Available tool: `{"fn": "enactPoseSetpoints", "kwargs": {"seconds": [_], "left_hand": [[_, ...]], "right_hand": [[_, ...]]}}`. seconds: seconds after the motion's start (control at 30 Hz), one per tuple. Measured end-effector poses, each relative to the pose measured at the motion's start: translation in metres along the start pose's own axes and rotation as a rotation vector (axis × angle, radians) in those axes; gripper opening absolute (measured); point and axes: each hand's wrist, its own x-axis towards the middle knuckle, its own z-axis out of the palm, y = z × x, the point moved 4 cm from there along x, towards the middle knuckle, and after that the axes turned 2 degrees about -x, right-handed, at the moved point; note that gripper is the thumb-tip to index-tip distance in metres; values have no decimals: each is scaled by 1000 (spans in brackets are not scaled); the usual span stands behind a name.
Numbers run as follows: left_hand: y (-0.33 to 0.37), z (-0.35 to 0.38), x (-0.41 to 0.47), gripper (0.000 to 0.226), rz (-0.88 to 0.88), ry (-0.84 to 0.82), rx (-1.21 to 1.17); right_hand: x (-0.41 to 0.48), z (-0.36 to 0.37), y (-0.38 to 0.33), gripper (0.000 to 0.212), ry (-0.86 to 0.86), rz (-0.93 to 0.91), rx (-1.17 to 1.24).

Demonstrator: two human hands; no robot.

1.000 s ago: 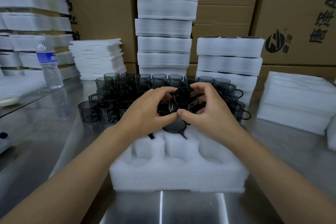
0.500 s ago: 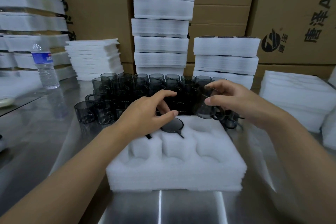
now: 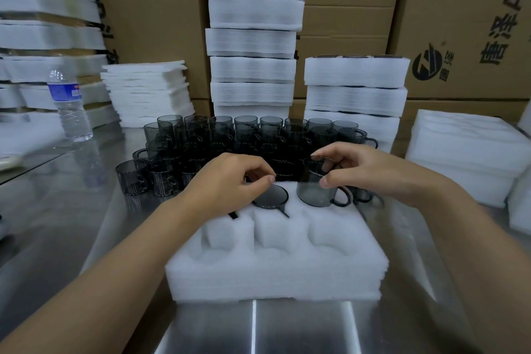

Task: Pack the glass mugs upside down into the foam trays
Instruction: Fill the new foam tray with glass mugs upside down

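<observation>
A white foam tray (image 3: 275, 276) with rounded pockets lies in front of me on the steel table. One smoky glass mug (image 3: 270, 195) sits upside down in the back middle pocket. My left hand (image 3: 227, 184) lies over the back left pocket with curled fingers, its thumb at the far edge of that mug. A dark handle (image 3: 233, 214) pokes out beneath the hand, and what the fingers hold is hidden. My right hand (image 3: 370, 172) pinches a second glass mug (image 3: 317, 187) between thumb and fingers, just above the back right pocket.
Several loose glass mugs (image 3: 247, 135) stand in rows behind the tray. Stacks of foam trays (image 3: 253, 37) and foam sheets (image 3: 146, 89) rise behind them, against cardboard boxes. A water bottle (image 3: 70, 106) stands at the left, more foam (image 3: 465, 152) at the right.
My hands have parted from the middle mug, now left in its pocket. The right hand took a mug and lowered it toward the back right pocket; the left hand's fingers curled.
</observation>
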Motion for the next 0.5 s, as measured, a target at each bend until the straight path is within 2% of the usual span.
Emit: {"fn": "enactPoseSetpoints", "kwargs": {"seconds": [0.17, 0.3, 0.43, 0.5], "left_hand": [[0, 0, 1, 11, 16, 0, 9], [0, 0, 1, 11, 18, -1, 11], [0, 0, 0, 12, 14, -8, 18], [0, 0, 0, 12, 8, -13, 15]], "right_hand": [[1, 6, -3, 47, -57, 0, -46], [1, 7, -5, 44, -33, 3, -83], [1, 3, -2, 66, 39, 46, -126], [0, 3, -1, 67, 20, 53, -132]]}}
